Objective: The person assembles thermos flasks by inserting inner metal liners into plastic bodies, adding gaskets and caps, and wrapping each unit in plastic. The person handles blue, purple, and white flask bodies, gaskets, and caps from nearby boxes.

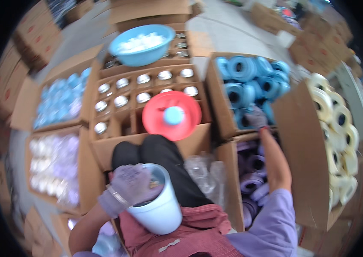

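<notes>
On my lap a pale blue bucket-shaped container [160,214] leans, its open top tilted up. My left hand [131,188], in a grey-purple glove, is closed over its rim, with fingers reaching inside; something small and brownish there is too blurred to name. At the right, my gloved right hand [256,118] reaches down into a cardboard box of blue ring-shaped parts [241,68]. It touches the parts at the box's near end. Its fingers are blurred and partly hidden, so I cannot see whether they grip one.
Ahead stands a divided carton [132,113] of silver-topped items, bearing a red dish [151,122] with a blue round piece. Behind is a blue basin [117,53] of white pieces. Boxes of purple rings [252,184], cream rings [339,118] and wrapped blue [59,100] and white pieces [40,165] surround me.
</notes>
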### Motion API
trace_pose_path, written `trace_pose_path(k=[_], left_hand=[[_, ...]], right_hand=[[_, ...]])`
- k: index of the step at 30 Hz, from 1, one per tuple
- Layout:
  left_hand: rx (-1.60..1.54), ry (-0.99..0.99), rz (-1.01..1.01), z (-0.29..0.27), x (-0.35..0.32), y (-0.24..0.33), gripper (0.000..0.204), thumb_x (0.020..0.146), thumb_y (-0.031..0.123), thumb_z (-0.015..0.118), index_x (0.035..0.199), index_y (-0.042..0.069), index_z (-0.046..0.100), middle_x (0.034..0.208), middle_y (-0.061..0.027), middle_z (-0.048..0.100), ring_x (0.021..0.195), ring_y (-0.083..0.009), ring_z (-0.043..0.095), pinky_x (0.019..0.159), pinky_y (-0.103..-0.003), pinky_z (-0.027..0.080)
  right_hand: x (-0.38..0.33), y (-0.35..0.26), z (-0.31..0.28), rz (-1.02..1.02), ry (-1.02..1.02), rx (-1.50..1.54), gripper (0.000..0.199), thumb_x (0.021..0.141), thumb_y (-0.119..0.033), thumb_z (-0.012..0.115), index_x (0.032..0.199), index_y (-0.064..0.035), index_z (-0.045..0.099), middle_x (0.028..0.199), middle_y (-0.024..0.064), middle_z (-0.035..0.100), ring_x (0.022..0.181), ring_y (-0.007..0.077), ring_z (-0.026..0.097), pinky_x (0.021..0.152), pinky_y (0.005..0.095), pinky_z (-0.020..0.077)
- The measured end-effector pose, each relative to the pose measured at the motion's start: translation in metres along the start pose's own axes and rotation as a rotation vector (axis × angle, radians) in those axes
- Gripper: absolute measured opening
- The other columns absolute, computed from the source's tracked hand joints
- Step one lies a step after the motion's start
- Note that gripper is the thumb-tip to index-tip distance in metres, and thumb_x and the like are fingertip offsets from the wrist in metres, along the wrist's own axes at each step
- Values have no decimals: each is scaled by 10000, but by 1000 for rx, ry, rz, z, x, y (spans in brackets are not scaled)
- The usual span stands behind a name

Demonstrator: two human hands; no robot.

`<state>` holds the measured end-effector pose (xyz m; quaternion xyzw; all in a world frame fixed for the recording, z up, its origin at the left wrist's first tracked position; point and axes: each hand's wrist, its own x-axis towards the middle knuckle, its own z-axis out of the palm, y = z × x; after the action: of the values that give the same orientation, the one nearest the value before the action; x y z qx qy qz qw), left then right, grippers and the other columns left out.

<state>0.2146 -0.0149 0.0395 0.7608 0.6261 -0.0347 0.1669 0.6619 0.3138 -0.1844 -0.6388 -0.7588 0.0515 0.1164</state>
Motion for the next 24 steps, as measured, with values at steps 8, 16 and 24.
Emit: trace_pose_path(k=[8,16,24], left_hand=[[-79,-12,-118,5,-10,-2,571,838,631,583,789,71,683,807,-161,653,725,-313,687,660,-456,516],[-237,546,-119,-5,-7,1,427,796,361,750,1050,27,671,1018,-184,662,967,-343,658,847,-450,523],[-1919,432,169,-42,4,8,618,919,367,716,1354,0,476,1233,-111,609,1029,-234,676,818,-399,622]], right_hand=[[20,-21,-13,366,-421,-236,761,670,-482,813,1235,-6,629,1241,230,647,1175,329,625,992,411,501],[-75,-133,-124,22,325,777,179,953,-170,615,1012,-1,616,804,55,573,716,142,535,647,311,448],[-122,-350,-181,-634,377,771,721,854,-133,720,1483,-68,374,1307,212,558,1116,389,608,898,409,540]])
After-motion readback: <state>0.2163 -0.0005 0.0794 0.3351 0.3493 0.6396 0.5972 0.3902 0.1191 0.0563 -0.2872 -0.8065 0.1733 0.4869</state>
